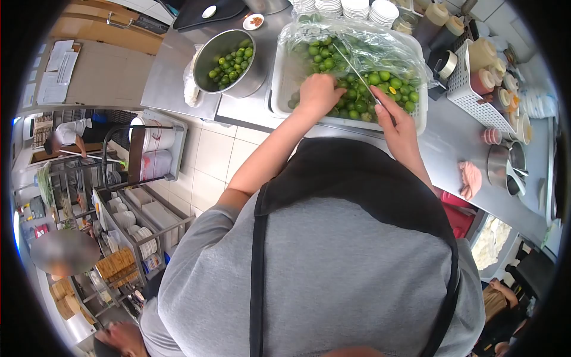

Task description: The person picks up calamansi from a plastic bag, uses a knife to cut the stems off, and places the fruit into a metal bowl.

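A white plastic basket (275, 80) full of small green limes (360, 106) stands on the counter in front of me. Clear plastic film (380, 43) lies crumpled over its far part. My left hand (320, 95) is down at the limes with its fingers curled under, so what they grip is hidden. In my right hand (397, 122), at the basket's near right side, is a knife (359, 76); its blade slants up and left over the limes. One lime (392, 90) near the knife shows a yellow patch.
Left of the basket stands a steel pot (257, 77) with more limes in it. Behind are stacked white dishes (355, 9) and a small dish (253, 22) of red bits. At right are a bottle basket (470, 98) and a pink cloth (470, 178). Other people are nearby.
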`<control>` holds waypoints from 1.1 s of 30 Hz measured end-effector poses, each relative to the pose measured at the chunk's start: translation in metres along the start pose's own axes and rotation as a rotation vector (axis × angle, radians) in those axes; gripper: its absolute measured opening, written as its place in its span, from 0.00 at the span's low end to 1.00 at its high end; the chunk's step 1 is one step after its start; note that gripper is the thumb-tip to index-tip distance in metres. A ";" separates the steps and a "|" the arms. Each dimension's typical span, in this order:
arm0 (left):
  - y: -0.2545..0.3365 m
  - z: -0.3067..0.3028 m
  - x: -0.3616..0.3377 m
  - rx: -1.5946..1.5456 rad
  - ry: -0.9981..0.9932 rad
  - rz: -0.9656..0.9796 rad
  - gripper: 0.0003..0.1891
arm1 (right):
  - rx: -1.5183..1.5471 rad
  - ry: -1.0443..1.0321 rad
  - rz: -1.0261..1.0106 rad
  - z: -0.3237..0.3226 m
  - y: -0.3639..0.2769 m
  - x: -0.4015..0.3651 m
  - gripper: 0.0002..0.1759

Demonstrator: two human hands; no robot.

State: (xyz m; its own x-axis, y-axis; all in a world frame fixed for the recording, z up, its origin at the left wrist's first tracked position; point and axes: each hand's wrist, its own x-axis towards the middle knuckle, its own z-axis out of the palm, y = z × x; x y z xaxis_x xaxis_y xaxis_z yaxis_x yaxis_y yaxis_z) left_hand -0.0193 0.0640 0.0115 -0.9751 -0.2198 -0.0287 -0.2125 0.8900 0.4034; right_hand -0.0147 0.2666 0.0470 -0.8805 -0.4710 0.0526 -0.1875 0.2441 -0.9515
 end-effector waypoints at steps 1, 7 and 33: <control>0.001 0.005 0.002 0.074 -0.006 -0.020 0.14 | 0.008 0.004 0.004 0.000 0.000 -0.001 0.18; -0.013 0.004 0.003 -0.284 0.094 0.023 0.12 | 0.028 0.002 -0.015 0.002 -0.001 0.001 0.18; -0.005 -0.051 -0.015 -1.511 0.073 0.034 0.13 | 0.037 0.018 0.086 -0.001 0.007 0.001 0.18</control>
State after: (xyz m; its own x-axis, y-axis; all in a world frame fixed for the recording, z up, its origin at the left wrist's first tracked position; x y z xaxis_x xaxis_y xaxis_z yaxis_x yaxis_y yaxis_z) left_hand -0.0002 0.0423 0.0566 -0.9632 -0.2675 0.0254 0.1164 -0.3300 0.9368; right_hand -0.0170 0.2689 0.0402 -0.9004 -0.4344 -0.0250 -0.0947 0.2517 -0.9632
